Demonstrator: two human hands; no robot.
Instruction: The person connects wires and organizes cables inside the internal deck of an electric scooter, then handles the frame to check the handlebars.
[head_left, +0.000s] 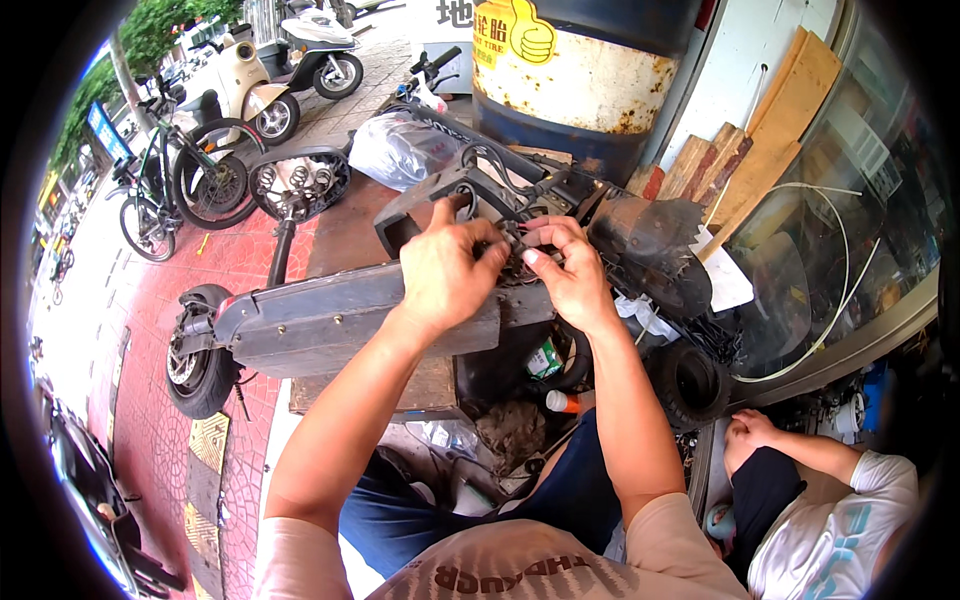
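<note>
A dark electric scooter point(350, 330) lies across a worn board point(335, 240), its wheel to the left. My left hand point(450, 265) is closed, fingers curled at an opened dark housing point(420, 195); what they grip is hidden. Just right of it, my right hand point(570, 275) pinches among small wires and connectors point(515, 250) near the middle of the scooter. Black cables point(480, 160) arch above both hands.
A plastic bag point(390, 150) and rusty drum point(570, 90) sit behind; planks point(760, 130) lean right. Bicycles point(210, 175) and parked motor scooters point(270, 90) stand left. Another person point(820, 510) sits at lower right, near a loose tyre point(690, 385).
</note>
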